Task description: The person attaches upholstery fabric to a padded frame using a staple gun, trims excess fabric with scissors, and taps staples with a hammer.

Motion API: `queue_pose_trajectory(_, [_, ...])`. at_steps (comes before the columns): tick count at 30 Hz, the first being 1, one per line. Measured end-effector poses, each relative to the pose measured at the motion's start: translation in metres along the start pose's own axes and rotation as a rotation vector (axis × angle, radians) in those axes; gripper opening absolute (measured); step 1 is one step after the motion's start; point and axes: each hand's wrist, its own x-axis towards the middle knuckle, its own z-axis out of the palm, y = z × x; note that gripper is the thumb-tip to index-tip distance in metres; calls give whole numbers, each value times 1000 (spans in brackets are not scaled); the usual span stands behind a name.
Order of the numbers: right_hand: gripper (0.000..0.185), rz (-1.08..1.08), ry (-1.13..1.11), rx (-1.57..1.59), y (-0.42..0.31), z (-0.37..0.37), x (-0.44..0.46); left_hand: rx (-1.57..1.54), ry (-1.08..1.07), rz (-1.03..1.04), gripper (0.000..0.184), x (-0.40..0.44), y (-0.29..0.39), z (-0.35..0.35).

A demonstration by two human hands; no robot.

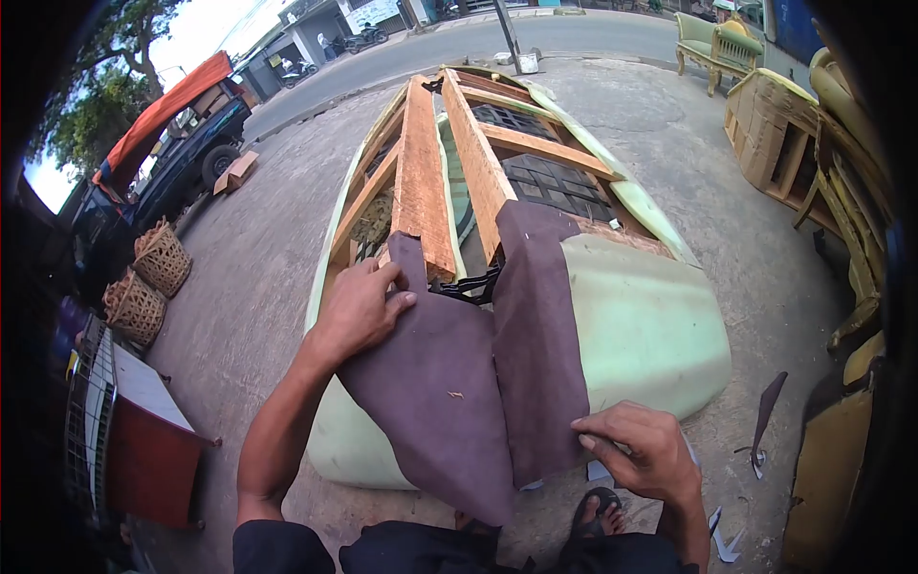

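A dark purple fabric piece [430, 383] lies over the near left end of a wooden furniture frame [423, 182] padded with pale green foam [645, 320]. My left hand [361, 308] rests on its upper left part, fingers bent and thumb pointing right. Another purple strip [537, 335] hangs over the right beam, down the front of the foam. At this strip's lower right edge, my right hand [636, 448] pinches the fabric between thumb and forefinger. Black webbing [469, 285] shows between the two wooden beams.
Woven baskets [163, 258] and a red-sided box [158, 459] stand at the left, with a truck [167, 153] behind them. Wooden furniture frames [779, 134] line the right side. Fabric scraps [765, 416] lie on the concrete near my sandaled foot [601, 517].
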Motion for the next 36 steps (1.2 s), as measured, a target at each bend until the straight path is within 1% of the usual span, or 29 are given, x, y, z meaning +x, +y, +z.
queue_pose_trajectory(1, [19, 22, -17, 5, 0, -1, 0, -124, -12, -36, 30, 1, -7, 2])
queue_pose_trajectory(2, [18, 45, -38, 7, 0, -1, 1, -125, -13, -35, 30, 1, -13, 9])
queue_pose_trajectory(3, [18, 46, -43, 2, -4, 2, 8, -164, 78, 7, 29, 0, -18, 17])
queue_pose_trajectory(4, [18, 72, 39, 66, -14, 12, 21, -204, 163, 47, 29, -2, -20, 23])
queue_pose_trajectory(5, [18, 108, 121, 132, -25, 24, 32, -214, 150, 46, 29, -4, -20, 25])
queue_pose_trajectory(7, [26, 143, 22, 313, -40, 55, 55, -214, 149, 17, 30, -2, -17, 22])
queue_pose_trajectory(9, [40, 55, 17, 239, -29, 105, 72, -251, 124, 9, 30, -2, -14, 17])
queue_pose_trajectory(10, [40, 52, 23, 232, -22, 128, 83, -282, 92, -18, 31, -5, -15, 15])
queue_pose_trajectory(11, [48, 200, 60, 262, -15, 150, 92, -221, 118, 41, 32, -5, -20, 16])
queue_pose_trajectory(12, [57, 346, 100, 293, -8, 166, 101, -216, 123, 48, 32, -2, -23, 13])
queue_pose_trajectory(13, [57, 343, 107, 293, -2, 175, 107, -229, 60, 7, 33, 0, -25, 11])
queue_pose_trajectory(14, [63, 410, 120, 281, 2, 183, 112, -244, -6, -36, 34, 3, -28, 11])
queue_pose_trajectory(15, [70, 489, 128, 270, 7, 190, 112, -267, -1, -6, 32, 9, -33, 8])
queue_pose_trajectory(16, [70, 510, 127, 271, 12, 197, 109, -293, -5, 22, 30, 16, -40, 5])
queue_pose_trajectory(18, [75, 589, 33, 48, 21, 205, 105, -303, -94, 25, 28, 26, -46, 0])
queue_pose_trajectory(20, [74, 585, 67, 33, 23, 203, 105, -309, -109, 61, 27, 33, -50, 9])
queue_pose_trajectory(23, [75, 614, 62, 72, 24, 207, 104, -415, 140, 69, 29, 26, -65, 40])
queue_pose_trajectory(24, [74, 591, 91, 92, 26, 208, 103, -415, 139, 71, 29, 24, -67, 46])
queue_pose_trajectory(26, [74, 591, 127, 112, 24, 205, 89, -444, 307, 100, 31, 19, -66, 58])
queue_pose_trajectory(27, [73, 552, 76, 134, 14, 195, 79, -438, 374, 140, 35, 17, -68, 61])
queue_pose_trajectory(28, [73, 520, 37, 150, 2, 183, 70, -420, 373, 100, 38, 18, -74, 65])
queue_pose_trajectory(29, [58, 358, 90, 33, -13, 168, 54, -430, 371, 96, 38, 16, -71, 63])
queue_pose_trajectory(30, [58, 437, 125, 12, -24, 146, 36, -511, 328, 110, 36, 12, -70, 60])
queue_pose_trajectory(31, [51, 403, -7, 287, -34, 117, 12, -674, 217, 47, 33, 11, -73, 60])
queue_pose_trajectory(32, [45, 359, -103, 563, -43, 93, -18, -795, 149, 66, 30, 16, -91, 69])
queue_pose_trajectory(33, [32, 419, 37, 646, -52, 75, -52, -769, 121, -8, 29, 11, -86, 62])
queue_pose_trajectory(34, [33, 512, 194, 614, -49, 66, -95, -835, 152, -3, 30, 13, -87, 69])
queue_pose_trajectory(35, [33, 827, 456, 734, -43, 67, -142, -837, 141, -18, 32, 11, -85, 69])
queue_pose_trajectory(36, [32, 1008, 604, 474, -28, 67, -193, -828, 162, -42, 33, 11, -85, 70])
